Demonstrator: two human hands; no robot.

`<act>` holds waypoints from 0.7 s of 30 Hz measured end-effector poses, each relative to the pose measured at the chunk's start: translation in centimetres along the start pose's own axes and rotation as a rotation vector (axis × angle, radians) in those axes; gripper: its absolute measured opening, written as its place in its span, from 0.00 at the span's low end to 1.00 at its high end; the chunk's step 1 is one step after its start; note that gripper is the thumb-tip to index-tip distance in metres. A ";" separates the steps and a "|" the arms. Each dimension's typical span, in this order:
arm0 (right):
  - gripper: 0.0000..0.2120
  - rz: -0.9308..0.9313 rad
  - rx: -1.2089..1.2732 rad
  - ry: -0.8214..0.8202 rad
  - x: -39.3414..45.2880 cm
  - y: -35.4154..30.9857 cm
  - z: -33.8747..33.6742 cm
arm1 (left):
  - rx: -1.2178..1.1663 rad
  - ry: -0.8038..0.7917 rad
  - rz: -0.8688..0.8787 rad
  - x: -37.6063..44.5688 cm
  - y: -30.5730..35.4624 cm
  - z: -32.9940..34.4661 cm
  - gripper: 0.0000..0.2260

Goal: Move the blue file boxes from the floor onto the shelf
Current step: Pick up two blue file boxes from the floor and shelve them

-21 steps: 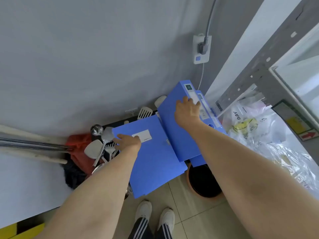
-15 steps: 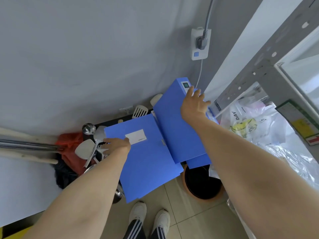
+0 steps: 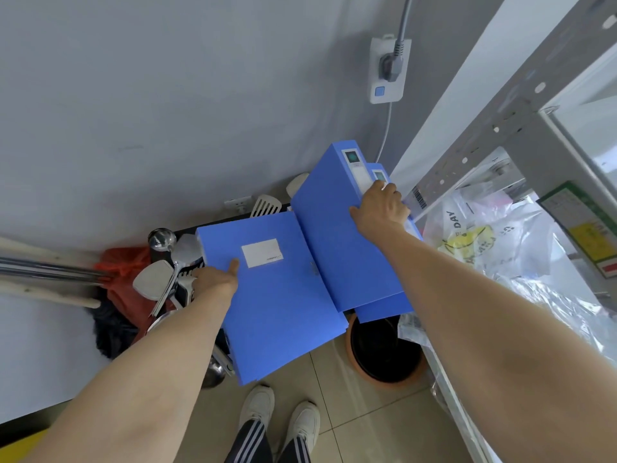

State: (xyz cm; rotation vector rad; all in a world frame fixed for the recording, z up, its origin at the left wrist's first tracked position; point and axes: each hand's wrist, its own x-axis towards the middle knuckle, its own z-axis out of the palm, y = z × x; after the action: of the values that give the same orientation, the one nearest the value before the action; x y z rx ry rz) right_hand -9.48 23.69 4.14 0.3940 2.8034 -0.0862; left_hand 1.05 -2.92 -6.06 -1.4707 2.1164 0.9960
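Observation:
Three blue file boxes are held up in front of me. My left hand (image 3: pixel 217 279) grips the left edge of a flat blue box (image 3: pixel 283 302) with a white label, thumb on its face. My right hand (image 3: pixel 380 208) is closed over the spines of two upright blue boxes: the nearer, larger one (image 3: pixel 337 235) and a second one (image 3: pixel 380 175) behind it, mostly hidden. Both lean toward the grey metal shelf frame (image 3: pixel 494 128) at the right. The flat box's right edge is tucked under the upright pair.
Kitchen utensils (image 3: pixel 160 272) and a red bag (image 3: pixel 123 265) stand in a bin at the left. An orange-rimmed black pot (image 3: pixel 384 349) sits on the tiled floor below the boxes. Plastic bags (image 3: pixel 484 235) fill the lower shelf. A wall socket (image 3: pixel 389 71) with a plug is above.
My right hand has slid from the top edge down onto the spines, uncovering both spine labels. My left hand has shifted lower along the flat box's left edge.

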 end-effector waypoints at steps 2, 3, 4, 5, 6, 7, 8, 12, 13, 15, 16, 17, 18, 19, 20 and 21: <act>0.32 -0.022 0.050 -0.017 -0.9 -0.5 -0.4 | -0.111 -0.014 0.064 -1.4 0.5 -0.3 0.33; 0.31 -0.026 0.082 -0.031 -1.4 -0.8 -0.6 | -0.147 -0.032 0.097 -2.3 0.9 -0.5 0.30; 0.31 -0.029 0.112 -0.049 -2.0 -1.2 -0.8 | -0.167 -0.049 0.137 -3.2 1.4 -0.6 0.27; 0.32 -0.030 0.133 -0.065 -2.6 -1.5 -1.1 | -0.167 -0.065 0.175 -4.3 1.8 -0.9 0.25; 0.33 -0.030 0.149 -0.078 -3.3 -1.8 -1.5 | -0.163 -0.080 0.215 -5.2 2.4 -1.1 0.23; 0.34 -0.026 0.166 -0.080 -3.9 -2.0 -2.0 | -0.163 -0.100 0.244 -6.4 3.1 -1.5 0.21; 0.35 -0.020 0.191 -0.074 -4.6 -2.2 -2.5 | -0.175 -0.114 0.274 -7.3 3.8 -2.0 0.19; 0.36 0.014 0.326 -0.068 -7.3 -2.8 -5.9 | -0.202 -0.101 0.366 -11.9 6.9 -4.8 0.18; 0.36 0.023 0.367 -0.065 -8.1 -2.9 -6.9 | -0.198 -0.094 0.403 -13.2 7.6 -5.6 0.15; 0.33 0.053 0.461 -0.024 -9.7 -3.2 -9.0 | -0.188 -0.061 0.484 -15.9 9.0 -7.6 0.11; 0.30 0.070 0.502 0.002 -10.6 -3.4 -10.0 | -0.186 -0.037 0.514 -17.1 9.6 -8.6 0.12; 0.27 0.084 0.532 0.029 -11.5 -3.5 -11.2 | -0.195 -0.015 0.545 -18.2 10.2 -9.7 0.14; 0.25 0.098 0.559 0.057 -12.5 -3.6 -12.3 | -0.202 0.010 0.583 -19.4 10.8 -10.8 0.16; 0.24 0.109 0.589 0.088 -13.6 -3.6 -13.4 | -0.212 0.028 0.612 -20.5 11.4 -11.8 0.18; 0.23 0.125 0.629 0.122 -14.6 -3.6 -14.5 | -0.232 0.036 0.638 -21.6 11.8 -12.8 0.20; 0.23 0.142 0.673 0.156 -15.7 -3.6 -15.6 | -0.262 0.024 0.663 -22.6 12.3 -13.7 0.20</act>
State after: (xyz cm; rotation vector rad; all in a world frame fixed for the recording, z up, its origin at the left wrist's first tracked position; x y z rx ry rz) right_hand -0.71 17.73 23.84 0.7730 2.8116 -1.0180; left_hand -0.40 4.34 22.06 -0.8689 2.6366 1.5314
